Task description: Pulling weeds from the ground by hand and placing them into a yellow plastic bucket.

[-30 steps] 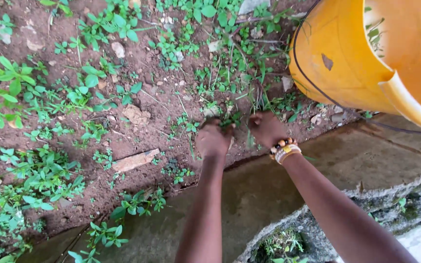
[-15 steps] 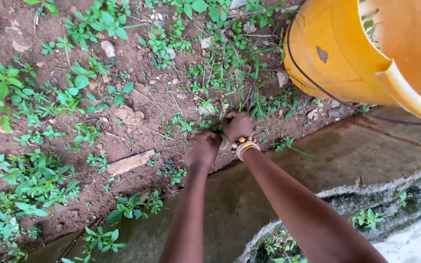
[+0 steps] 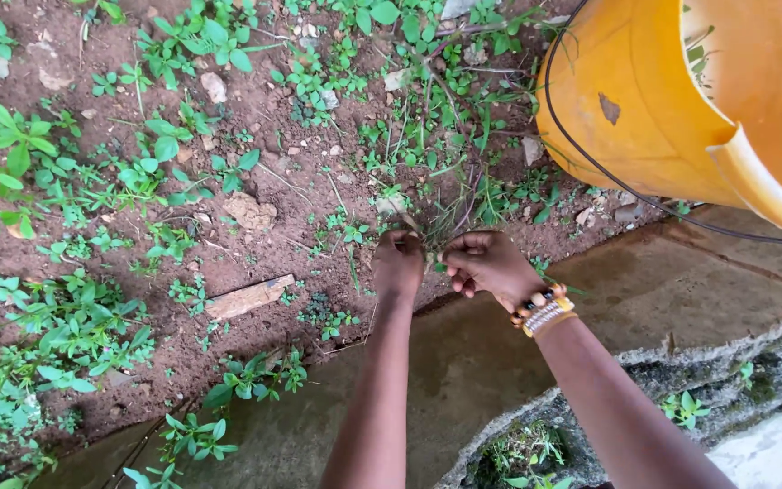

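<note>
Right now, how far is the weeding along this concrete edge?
Done: a few green stems already lie inside the yellow bucket. In hand: the left hand and the right hand both close their grip on a grassy tuft at the soil's edge. Left: most of it; leafy weeds cover the red soil, and some grow by the concrete slab.

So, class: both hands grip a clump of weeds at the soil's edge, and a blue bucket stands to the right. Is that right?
Not quite: the bucket is yellow, not blue, as the head view shows. The left hand and right hand do grip the weeds at the soil's edge.
</note>
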